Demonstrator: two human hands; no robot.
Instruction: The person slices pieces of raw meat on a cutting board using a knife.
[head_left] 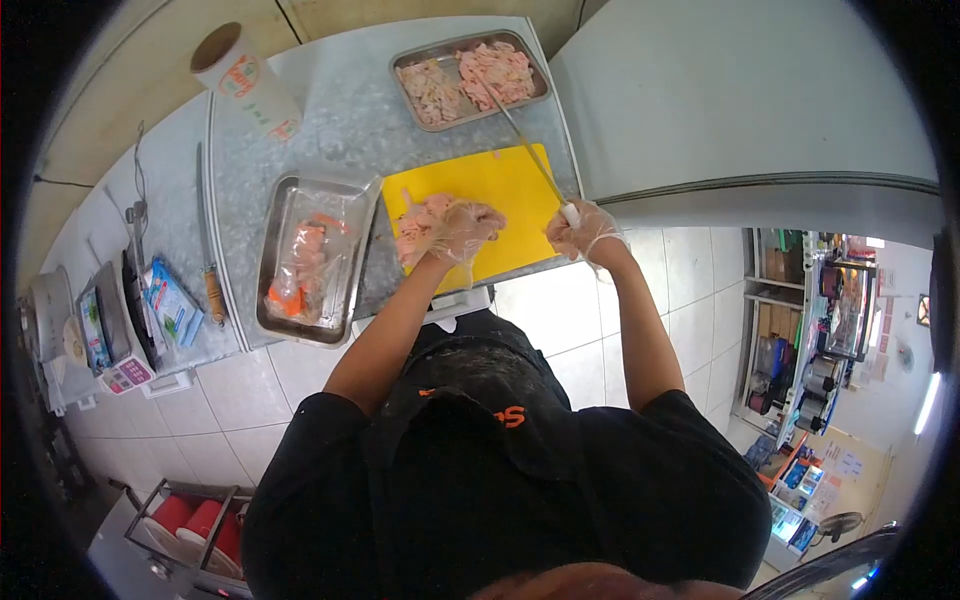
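Observation:
A long, thin-bladed knife with a white handle is gripped in my right hand, at the right edge of a yellow cutting board. Its blade slants up and away, and its far end overlaps the metal tray of cut meat in view. My left hand is over the board with its fingers curled in; whether anything is inside them is hidden. Beside and partly under that hand lies pale pink raw meat. Both hands wear clear plastic gloves.
Behind the board, a metal tray holds two piles of cut meat. Left of the board is another metal tray with plastic-bagged meat. A printed paper roll or cup, a wooden-handled long blade and a scale are further left.

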